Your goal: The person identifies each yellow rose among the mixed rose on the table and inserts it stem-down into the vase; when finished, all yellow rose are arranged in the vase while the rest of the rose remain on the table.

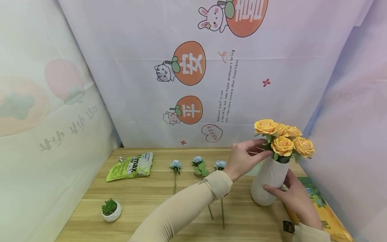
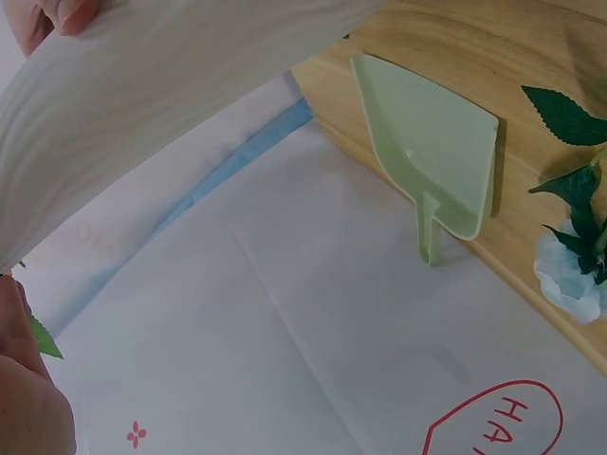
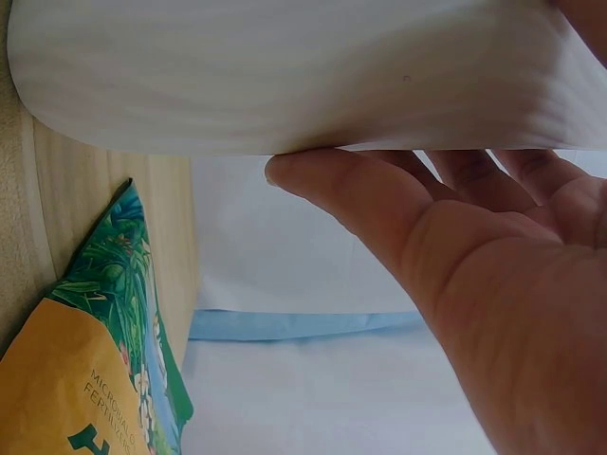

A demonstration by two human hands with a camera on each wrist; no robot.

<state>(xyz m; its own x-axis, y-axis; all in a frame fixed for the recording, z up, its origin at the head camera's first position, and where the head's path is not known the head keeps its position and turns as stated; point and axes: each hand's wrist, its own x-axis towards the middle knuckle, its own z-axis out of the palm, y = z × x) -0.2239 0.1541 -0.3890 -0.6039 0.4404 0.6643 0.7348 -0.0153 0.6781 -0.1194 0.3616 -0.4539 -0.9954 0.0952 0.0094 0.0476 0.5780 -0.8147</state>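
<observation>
Toward the right of the table stands a white vase, tilted slightly, with several yellow roses in its mouth. My left hand reaches in from the left, thumb and fingers pinching among the leaves just under the blooms; the fingertips are partly hidden there. Low on the vase my right hand grips its side, the thumb across the front and the fingers behind. The right wrist view shows the right thumb against the smooth vase wall.
Three blue flowers, one a blue rose, lie left of the vase. A pale green dustpan lies at the back edge. Farther left are a green pouch and a small potted succulent. A yellow-green fertilizer bag lies at right.
</observation>
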